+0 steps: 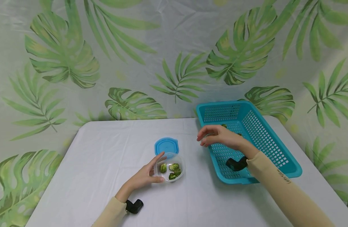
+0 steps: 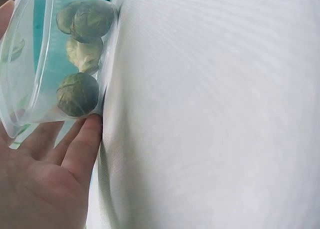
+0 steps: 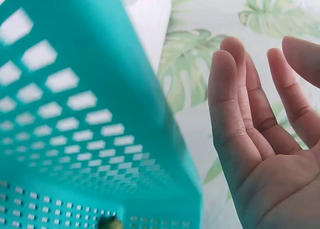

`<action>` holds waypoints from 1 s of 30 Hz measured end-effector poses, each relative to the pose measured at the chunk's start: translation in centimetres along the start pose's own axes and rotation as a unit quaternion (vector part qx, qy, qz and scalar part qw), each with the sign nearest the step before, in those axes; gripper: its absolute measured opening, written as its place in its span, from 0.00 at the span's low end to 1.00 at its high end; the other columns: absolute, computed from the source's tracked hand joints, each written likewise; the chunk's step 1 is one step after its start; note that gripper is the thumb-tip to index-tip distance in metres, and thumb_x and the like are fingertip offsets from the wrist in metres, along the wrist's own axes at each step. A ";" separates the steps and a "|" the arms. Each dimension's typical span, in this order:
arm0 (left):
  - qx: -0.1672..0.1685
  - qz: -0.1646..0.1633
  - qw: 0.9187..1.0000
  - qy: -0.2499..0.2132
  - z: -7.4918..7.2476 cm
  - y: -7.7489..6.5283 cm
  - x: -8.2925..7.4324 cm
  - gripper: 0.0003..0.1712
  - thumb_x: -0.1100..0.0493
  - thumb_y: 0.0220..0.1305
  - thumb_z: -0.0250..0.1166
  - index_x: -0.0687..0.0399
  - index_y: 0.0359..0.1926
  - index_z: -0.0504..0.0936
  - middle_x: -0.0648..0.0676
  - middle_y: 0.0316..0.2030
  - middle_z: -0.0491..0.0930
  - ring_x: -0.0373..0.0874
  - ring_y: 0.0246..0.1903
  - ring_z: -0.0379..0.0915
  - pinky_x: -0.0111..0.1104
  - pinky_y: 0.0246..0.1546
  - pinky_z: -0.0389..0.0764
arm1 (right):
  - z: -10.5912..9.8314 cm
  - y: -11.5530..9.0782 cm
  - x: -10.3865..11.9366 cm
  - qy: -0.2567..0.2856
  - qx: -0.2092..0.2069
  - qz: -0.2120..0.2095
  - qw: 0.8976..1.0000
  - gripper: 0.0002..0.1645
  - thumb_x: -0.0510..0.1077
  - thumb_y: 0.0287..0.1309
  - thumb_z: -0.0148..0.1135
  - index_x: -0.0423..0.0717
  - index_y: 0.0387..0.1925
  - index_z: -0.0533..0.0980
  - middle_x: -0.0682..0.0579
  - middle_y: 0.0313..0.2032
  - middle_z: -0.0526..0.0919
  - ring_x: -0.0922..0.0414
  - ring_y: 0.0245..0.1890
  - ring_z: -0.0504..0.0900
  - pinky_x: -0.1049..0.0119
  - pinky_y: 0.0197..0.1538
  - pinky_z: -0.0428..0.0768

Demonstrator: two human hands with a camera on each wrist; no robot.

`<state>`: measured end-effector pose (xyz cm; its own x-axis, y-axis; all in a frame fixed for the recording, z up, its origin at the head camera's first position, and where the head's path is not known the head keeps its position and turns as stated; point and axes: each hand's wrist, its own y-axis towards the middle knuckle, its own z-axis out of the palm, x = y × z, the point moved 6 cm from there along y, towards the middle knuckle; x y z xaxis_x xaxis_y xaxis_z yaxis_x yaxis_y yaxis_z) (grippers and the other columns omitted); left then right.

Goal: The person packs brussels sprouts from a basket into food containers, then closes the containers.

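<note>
My left hand [image 1: 144, 175] holds the side of a small clear plastic container [image 1: 183, 170], thumb at its near side and fingers round the left. Inside lie several Brussels sprouts [image 1: 174, 167], seen close through the wall in the left wrist view. Over the left rim of a turquoise perforated basket [image 1: 263, 138] hovers my right hand [image 1: 219, 137], fingers loosely bent and nothing between them. A couple of Brussels sprouts [image 1: 224, 125] show in the basket, partly hidden by that hand and forearm.
A blue lid [image 1: 166, 145] lies flat just behind the container. White cloth covers the table [image 1: 111, 151], and a leaf-patterned sheet [image 1: 179, 75] hangs behind it. The basket stands along the table's right side.
</note>
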<state>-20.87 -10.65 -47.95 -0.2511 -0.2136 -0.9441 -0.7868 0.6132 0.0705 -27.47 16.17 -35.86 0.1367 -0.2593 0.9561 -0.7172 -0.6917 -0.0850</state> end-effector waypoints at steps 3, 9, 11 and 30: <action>0.000 0.002 1.000 0.001 0.0 0.0 0.0 0.53 0.60 0.60 0.68 0.50 0.76 0.43 0.56 0.71 0.55 0.57 0.70 0.45 0.61 0.60 0.58 | -0.9 -0.5 -0.4 0.006 -0.010 -0.008 1.000 0.15 0.37 0.67 0.55 0.33 0.51 0.72 0.37 0.49 0.76 0.40 0.47 0.77 0.47 0.52 0.76; 0.001 0.003 1.000 0.001 0.0 0.0 0.0 0.53 0.60 0.60 0.68 0.49 0.76 0.43 0.57 0.71 0.55 0.57 0.70 0.45 0.61 0.60 0.58 | -2.8 -1.5 -1.3 0.013 -0.046 -0.009 0.999 0.14 0.36 0.67 0.54 0.30 0.50 0.71 0.31 0.51 0.73 0.41 0.47 0.79 0.44 0.52 0.75; 0.002 0.004 1.000 -0.002 0.0 0.1 0.0 0.53 0.60 0.60 0.68 0.50 0.76 0.42 0.57 0.71 0.55 0.57 0.70 0.45 0.61 0.60 0.58 | -3.5 -1.9 -1.7 0.009 -0.063 -0.001 0.998 0.14 0.36 0.67 0.55 0.31 0.50 0.71 0.33 0.51 0.75 0.42 0.46 0.79 0.46 0.51 0.76; 0.003 0.006 1.000 -0.009 0.0 0.1 0.1 0.53 0.61 0.60 0.68 0.50 0.76 0.43 0.57 0.71 0.55 0.57 0.70 0.46 0.59 0.60 0.58 | -8.4 -4.3 -5.8 -0.001 -0.161 0.051 0.986 0.19 0.40 0.66 0.58 0.33 0.53 0.69 0.38 0.51 0.76 0.49 0.46 0.80 0.47 0.52 0.76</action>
<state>-20.95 -10.63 -48.06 -0.2492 -0.1924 -0.9492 -0.7803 0.6204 0.0791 -30.95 26.32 -38.69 0.0529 -0.3174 0.9468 -0.9072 -0.4115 -0.0873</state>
